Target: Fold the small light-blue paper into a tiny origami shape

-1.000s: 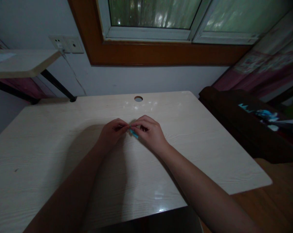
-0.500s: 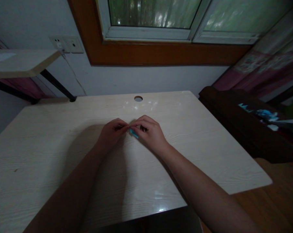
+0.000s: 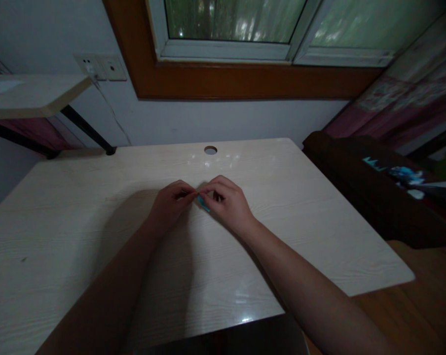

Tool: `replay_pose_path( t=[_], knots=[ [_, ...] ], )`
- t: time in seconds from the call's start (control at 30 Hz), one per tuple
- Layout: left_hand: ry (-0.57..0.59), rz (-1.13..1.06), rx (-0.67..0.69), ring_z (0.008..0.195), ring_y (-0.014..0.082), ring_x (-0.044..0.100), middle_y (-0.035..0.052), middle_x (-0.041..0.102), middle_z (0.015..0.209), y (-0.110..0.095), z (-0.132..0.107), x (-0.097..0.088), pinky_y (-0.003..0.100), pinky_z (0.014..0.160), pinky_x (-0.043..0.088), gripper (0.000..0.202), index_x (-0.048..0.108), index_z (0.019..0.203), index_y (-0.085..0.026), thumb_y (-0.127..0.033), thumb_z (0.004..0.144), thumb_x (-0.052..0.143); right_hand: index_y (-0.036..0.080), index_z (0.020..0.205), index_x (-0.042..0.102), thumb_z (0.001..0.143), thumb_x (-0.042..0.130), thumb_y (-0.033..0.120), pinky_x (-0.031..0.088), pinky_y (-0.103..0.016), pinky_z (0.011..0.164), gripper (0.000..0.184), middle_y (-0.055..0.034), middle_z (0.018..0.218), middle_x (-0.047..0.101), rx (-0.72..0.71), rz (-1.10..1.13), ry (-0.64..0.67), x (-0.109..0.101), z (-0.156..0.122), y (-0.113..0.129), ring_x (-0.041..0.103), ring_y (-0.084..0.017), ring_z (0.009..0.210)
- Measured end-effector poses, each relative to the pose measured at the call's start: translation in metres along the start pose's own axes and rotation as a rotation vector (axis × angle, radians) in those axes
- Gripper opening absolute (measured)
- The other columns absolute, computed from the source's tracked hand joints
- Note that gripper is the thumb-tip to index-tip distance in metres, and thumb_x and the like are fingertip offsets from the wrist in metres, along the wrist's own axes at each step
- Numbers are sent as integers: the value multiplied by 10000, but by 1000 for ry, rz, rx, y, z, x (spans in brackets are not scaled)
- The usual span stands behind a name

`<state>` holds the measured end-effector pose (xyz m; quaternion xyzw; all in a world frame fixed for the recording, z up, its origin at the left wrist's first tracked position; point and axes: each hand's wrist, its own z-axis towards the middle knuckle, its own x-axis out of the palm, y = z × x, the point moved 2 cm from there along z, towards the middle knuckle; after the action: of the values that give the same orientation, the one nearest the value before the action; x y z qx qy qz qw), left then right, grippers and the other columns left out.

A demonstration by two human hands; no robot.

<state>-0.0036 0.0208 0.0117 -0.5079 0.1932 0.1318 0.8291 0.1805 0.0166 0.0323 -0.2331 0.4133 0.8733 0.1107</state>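
Both hands are right in the middle of the frame here, tips touching. Left hand has thumb and forefinger pinched together, and right hand is doing the same from the other side, both on the top end of a small turquoise strip. The rest of it pokes out down and right, just under the right thumb. Too tiny and dim to tell what it's made of, sorry.

All this is over a pale wood-grain desk, with a round cable hole above the hands, near the back edge. Tiny dark speck at the lower left too. Upper left there's a shelf on black legs, plus a wall socket with a thin cord hanging beside it. Sliding window up top, pink-and-pale curtain at the upper right.
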Motion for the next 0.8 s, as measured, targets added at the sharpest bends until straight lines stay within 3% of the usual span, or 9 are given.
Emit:
replay_pose_path(
  t=[0.3,0.8],
  knots=[
    [-45,43,139,735,126,611,14,648,791,-8,-1,-1,237,690,515,45,673,827,-193,-228,855,676,208,871,696,856,666,169,439,-264,651,52,-17,834,613,16,6,6,1,0,-1,561,-132,728],
    [-64,6,99,744,123,619,14,652,808,1,-2,-1,228,685,529,46,679,839,-200,-242,856,680,215,883,710,858,669,181,446,-262,656,59,-16,835,621,24,15,2,2,0,-3,568,-131,732]
  ],
)
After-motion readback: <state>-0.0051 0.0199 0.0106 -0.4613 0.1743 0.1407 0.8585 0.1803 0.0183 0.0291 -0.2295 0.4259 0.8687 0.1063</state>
